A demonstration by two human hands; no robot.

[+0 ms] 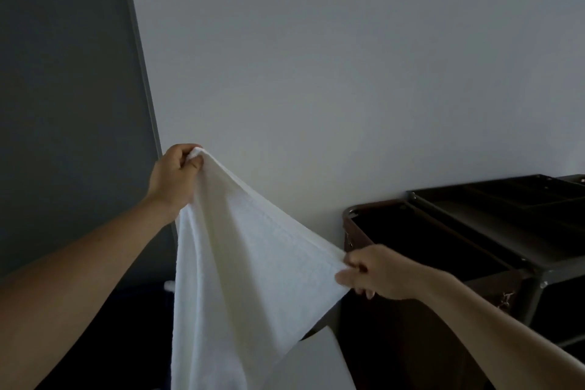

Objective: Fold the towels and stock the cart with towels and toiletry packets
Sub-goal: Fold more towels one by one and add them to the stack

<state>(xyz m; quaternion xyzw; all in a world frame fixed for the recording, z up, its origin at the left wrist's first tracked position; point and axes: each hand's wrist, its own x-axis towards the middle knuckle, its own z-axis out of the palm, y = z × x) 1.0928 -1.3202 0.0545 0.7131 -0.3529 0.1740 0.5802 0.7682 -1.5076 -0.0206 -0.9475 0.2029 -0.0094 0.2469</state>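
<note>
A white towel (240, 263) hangs in the air in front of me, stretched along its top edge between both hands. My left hand (175, 176) is raised high and grips one corner in a fist. My right hand (375, 272) is lower and to the right, pinching the other end of the edge between thumb and fingers. The towel's lower part drops out of the frame at the bottom. The dark cart (474, 231) stands at the right, beside and behind my right hand.
The cart's top tray (519, 199) has dividers, and a dark brown bag (411, 231) hangs open at its left end. A pale wall fills the background, with a grey door (63, 104) at the left. A white surface (316, 364) shows below the towel.
</note>
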